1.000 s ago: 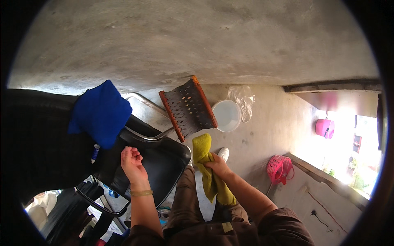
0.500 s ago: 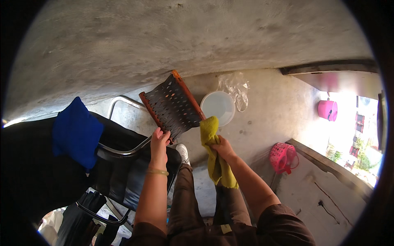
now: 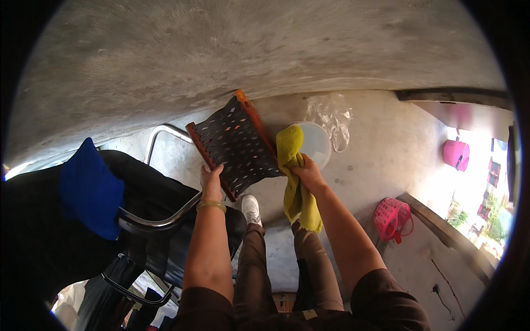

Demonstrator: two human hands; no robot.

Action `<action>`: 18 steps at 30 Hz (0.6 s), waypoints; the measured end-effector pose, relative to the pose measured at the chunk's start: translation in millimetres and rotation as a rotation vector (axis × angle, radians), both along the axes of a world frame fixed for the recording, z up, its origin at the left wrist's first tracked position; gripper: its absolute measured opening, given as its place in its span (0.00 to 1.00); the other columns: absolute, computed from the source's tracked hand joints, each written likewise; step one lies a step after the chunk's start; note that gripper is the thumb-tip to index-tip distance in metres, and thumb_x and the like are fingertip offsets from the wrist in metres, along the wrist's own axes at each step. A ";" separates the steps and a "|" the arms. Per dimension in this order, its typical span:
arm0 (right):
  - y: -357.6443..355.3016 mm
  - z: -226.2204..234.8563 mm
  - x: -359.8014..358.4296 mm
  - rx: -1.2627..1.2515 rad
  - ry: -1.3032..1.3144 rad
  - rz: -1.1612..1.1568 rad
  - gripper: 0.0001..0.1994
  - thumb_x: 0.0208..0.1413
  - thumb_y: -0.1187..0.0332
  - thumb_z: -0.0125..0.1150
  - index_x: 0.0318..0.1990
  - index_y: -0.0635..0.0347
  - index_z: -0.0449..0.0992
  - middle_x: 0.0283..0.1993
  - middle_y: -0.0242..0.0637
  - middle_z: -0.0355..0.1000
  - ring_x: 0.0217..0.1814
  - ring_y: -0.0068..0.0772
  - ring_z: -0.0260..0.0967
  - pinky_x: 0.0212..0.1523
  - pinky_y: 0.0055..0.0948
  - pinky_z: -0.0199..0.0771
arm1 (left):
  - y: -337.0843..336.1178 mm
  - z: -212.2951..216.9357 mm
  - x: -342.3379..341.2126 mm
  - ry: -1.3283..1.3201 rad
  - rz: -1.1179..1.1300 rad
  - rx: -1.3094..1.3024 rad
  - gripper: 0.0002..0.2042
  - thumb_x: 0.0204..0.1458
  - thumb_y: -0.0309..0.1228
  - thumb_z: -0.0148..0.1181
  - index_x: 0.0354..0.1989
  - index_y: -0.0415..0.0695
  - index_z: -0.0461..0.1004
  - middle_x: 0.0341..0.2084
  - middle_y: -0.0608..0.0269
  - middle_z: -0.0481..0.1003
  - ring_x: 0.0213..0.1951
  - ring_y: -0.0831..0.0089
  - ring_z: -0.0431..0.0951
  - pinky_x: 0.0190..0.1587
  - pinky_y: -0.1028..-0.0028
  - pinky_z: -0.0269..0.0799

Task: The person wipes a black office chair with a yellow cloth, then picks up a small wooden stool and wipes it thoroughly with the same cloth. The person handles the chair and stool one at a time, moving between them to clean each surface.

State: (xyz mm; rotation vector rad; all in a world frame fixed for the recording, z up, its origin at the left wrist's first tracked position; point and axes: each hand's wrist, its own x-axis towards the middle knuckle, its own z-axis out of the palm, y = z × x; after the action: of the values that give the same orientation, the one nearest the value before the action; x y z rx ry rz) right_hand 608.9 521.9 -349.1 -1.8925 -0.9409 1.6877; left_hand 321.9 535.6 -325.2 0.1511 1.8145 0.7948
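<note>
Ahead of me, tilted, is a rack with two reddish-brown wooden rails and a black lattice sheet between them. My left hand grips the lower part of its left rail, thumb on the inner side. A yellow-green cloth is bunched in my right hand and hangs toward my leg. The cloth's upper part lies at the lower end of the right rail and hides that end. Behind the cloth stands a white round bucket, partly covered by it.
A clear plastic bag lies beyond the bucket, near the wall. To my left are a black chair with chrome arms and a blue cloth. On the right, a pink basket sits by a ledge; a pink bucket stands farther off.
My right hand has raised the cloth slightly, against the rack's right rail and over part of the bucket. My left hand has shifted up along the left rail, and the rack has turned slightly.
</note>
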 end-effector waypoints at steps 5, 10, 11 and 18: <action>10.3 -1.2 -8.5 -0.064 0.063 0.020 0.25 0.42 0.73 0.59 0.53 0.63 0.67 0.43 0.43 0.73 0.47 0.35 0.70 0.50 0.29 0.67 | 2.8 -19.2 -6.8 -0.053 -0.025 0.037 0.33 0.44 0.30 0.63 0.59 0.36 0.56 0.50 0.55 0.67 0.52 0.65 0.66 0.55 0.67 0.56; 9.7 -20.6 -9.7 -0.072 0.069 0.065 0.26 0.41 0.72 0.62 0.52 0.64 0.68 0.42 0.42 0.74 0.45 0.34 0.71 0.49 0.29 0.68 | 5.7 -41.5 -7.1 0.150 -0.063 0.005 0.23 0.43 0.27 0.64 0.49 0.36 0.65 0.43 0.57 0.72 0.45 0.65 0.71 0.49 0.69 0.64; 10.1 -21.0 -12.4 -0.078 0.046 0.082 0.26 0.41 0.71 0.62 0.52 0.64 0.68 0.42 0.42 0.74 0.45 0.34 0.71 0.48 0.29 0.68 | 1.4 -51.5 -14.8 0.182 -0.128 -0.007 0.24 0.43 0.27 0.64 0.50 0.36 0.64 0.43 0.56 0.72 0.45 0.64 0.72 0.48 0.69 0.65; 9.3 -42.7 -17.3 -0.063 -0.125 0.224 0.29 0.36 0.63 0.68 0.50 0.61 0.69 0.42 0.45 0.74 0.46 0.42 0.72 0.47 0.33 0.70 | -7.2 -89.3 -29.6 0.389 -0.427 -0.040 0.28 0.43 0.32 0.65 0.52 0.36 0.62 0.46 0.49 0.72 0.46 0.55 0.74 0.48 0.61 0.67</action>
State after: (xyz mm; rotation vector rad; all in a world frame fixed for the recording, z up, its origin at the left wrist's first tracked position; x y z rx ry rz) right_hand 591.6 531.3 -391.8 -2.0172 -1.2006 1.7584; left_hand 292.4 528.3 -414.5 0.6818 2.0570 0.4425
